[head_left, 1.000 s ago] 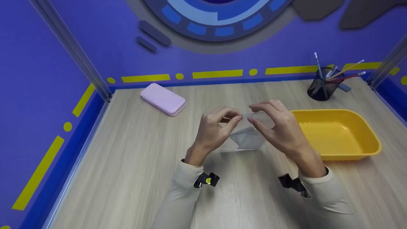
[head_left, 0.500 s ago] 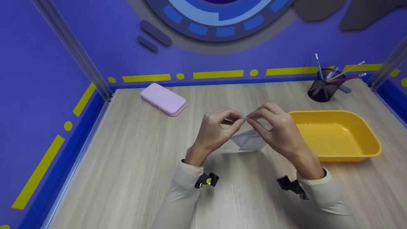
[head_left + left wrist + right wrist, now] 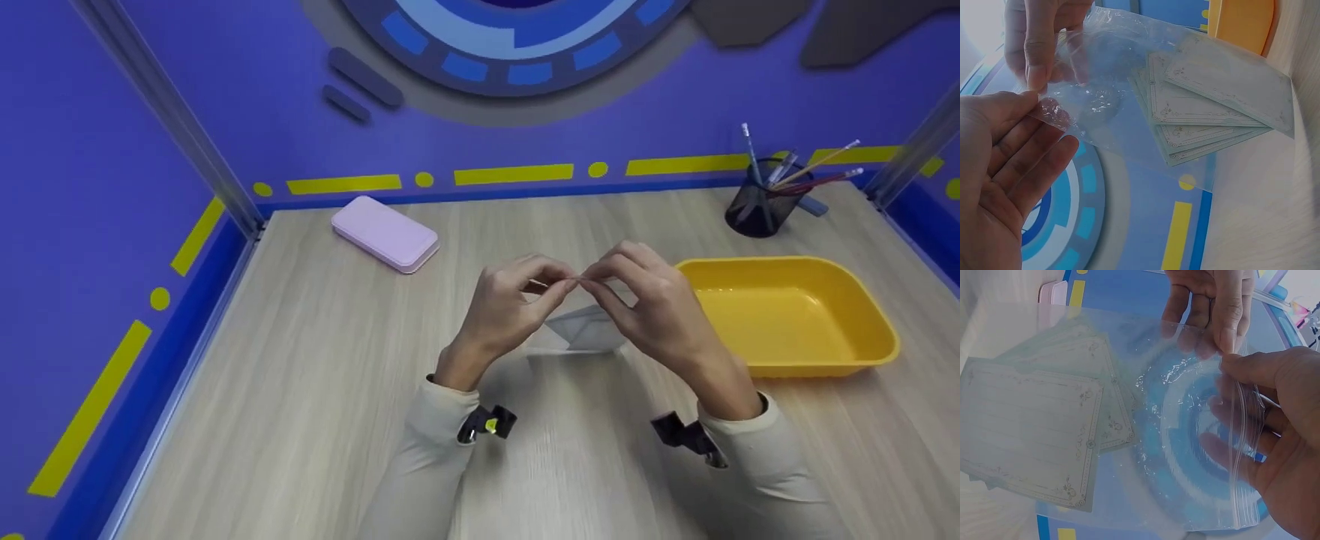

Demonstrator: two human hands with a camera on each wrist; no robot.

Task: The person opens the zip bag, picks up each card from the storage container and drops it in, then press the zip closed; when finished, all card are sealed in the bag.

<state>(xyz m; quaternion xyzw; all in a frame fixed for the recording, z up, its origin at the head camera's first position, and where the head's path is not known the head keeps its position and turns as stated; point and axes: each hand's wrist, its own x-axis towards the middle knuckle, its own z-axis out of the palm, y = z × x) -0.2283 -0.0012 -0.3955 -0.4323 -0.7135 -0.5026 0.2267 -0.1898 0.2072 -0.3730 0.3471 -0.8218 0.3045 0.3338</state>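
A clear zip-lock bag (image 3: 1185, 455) hangs upright between my two hands, over the table's middle. Inside it, several pale cards with ornate printed borders (image 3: 1207, 109) lie fanned out at the bottom. My left hand (image 3: 504, 306) pinches the bag's top edge between thumb and forefinger. Right beside it, my right hand (image 3: 654, 300) pinches the same edge, the fingertips of both hands meeting at the zip strip (image 3: 1237, 455). In the right wrist view, the other fingers of my right hand lie behind the clear plastic.
A yellow tray (image 3: 780, 371) stands close to the right of my right hand. Behind it is a black mesh cup (image 3: 756, 206) with pencils. A pink case (image 3: 386, 234) lies at the back left. Blue panels (image 3: 495, 142) border the table.
My right hand has moved left, and its parted thumb and forefinger have closed on the bag's edge beside my left fingertips. My left hand has barely moved.
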